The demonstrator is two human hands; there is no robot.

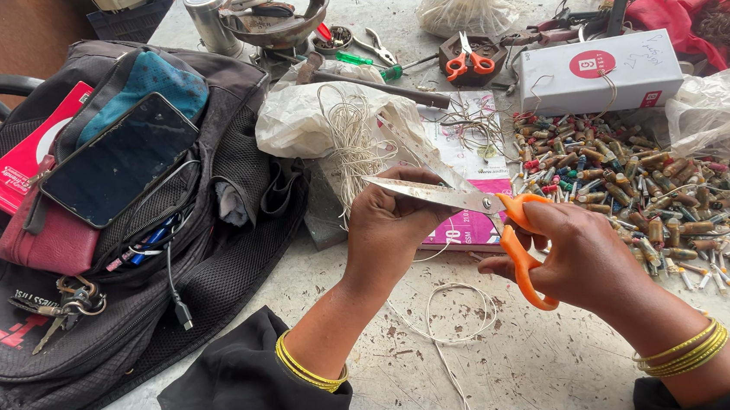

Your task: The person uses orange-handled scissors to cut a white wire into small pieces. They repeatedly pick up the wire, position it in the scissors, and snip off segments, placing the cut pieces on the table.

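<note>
My right hand [591,257] grips large orange-handled scissors [469,200], blades open and pointing left. My left hand [389,224] is closed around thin white string [451,320], held right at the blades. The string loops on the worn table below and trails toward me. A bundle of the same white string [357,139] lies just behind my left hand, on a crumpled white bag [302,118].
A black backpack [214,245] with a phone [121,160], red wallet and keys fills the left. A heap of small coloured cylinders [636,183] lies right of the scissors. Behind are a white box [597,71], small orange scissors [469,61], tools, a metal bowl and plastic bags.
</note>
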